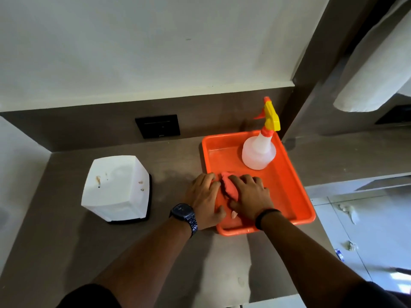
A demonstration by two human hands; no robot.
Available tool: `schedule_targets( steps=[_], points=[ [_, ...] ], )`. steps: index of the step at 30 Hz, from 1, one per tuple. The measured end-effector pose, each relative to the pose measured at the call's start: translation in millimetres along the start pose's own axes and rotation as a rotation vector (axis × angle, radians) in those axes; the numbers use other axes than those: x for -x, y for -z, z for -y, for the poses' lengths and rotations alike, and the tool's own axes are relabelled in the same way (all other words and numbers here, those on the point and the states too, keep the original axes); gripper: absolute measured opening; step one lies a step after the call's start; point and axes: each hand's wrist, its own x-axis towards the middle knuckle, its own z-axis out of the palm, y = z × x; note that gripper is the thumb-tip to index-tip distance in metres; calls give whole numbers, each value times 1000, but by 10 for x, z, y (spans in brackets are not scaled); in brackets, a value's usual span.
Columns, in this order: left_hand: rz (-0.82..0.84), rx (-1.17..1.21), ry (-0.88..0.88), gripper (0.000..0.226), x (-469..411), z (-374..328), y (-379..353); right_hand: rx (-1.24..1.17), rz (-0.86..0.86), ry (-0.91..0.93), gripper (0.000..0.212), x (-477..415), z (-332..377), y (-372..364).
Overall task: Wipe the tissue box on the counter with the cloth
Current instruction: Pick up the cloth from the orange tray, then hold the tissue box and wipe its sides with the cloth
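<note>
The white tissue box (115, 185) stands on a black base at the left of the brown counter (89, 252), with small brown stains on its top. A pink-orange cloth (229, 185) lies bunched in the near left part of the orange tray (295, 192). My left hand (205, 196), with a dark watch on its wrist, rests on the tray's left edge and touches the cloth. My right hand (250, 196) lies over the cloth's right side, fingers curled onto it. Most of the cloth is hidden under both hands.
A translucent spray bottle (259, 152) with a yellow and orange trigger stands in the tray's far right corner. A black wall socket (158, 126) sits on the backsplash. A rolled white towel (375, 70) hangs at the upper right. The counter's right edge drops to a tiled floor (367, 241).
</note>
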Motion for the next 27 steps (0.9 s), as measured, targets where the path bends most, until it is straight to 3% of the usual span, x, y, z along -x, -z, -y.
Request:
schedule_targets(
  steps=[3,5,9,11,14,19,22,27],
  points=[
    [59,-23,17,71,-15,59,189,-183,-39,-68,72,-35,7,92],
    [27,-74,8,82,-29,185,468,-448,-179,-118,67,-59,137,234],
    [-72,-208,-23,101,35,608,1307,-932,-456,25,54,-89,796,515],
    [-46,-258,-20,115,155,886,1696,-1081,-420,70,52,-78,1177,543],
    [178,-276,85,143,375,1274,2017,-1224,-296,74,50,-91,1593,378],
    [472,-238,214,160,634,1671,1831,-1405,-53,-33,47,-96,2054,-74],
    [441,-283,197,155,652,1801,1668,-1554,48,-90,50,-37,2330,-270],
    [316,-272,144,146,604,1850,1537,-1631,-185,-93,48,262,2560,-449]
  ],
)
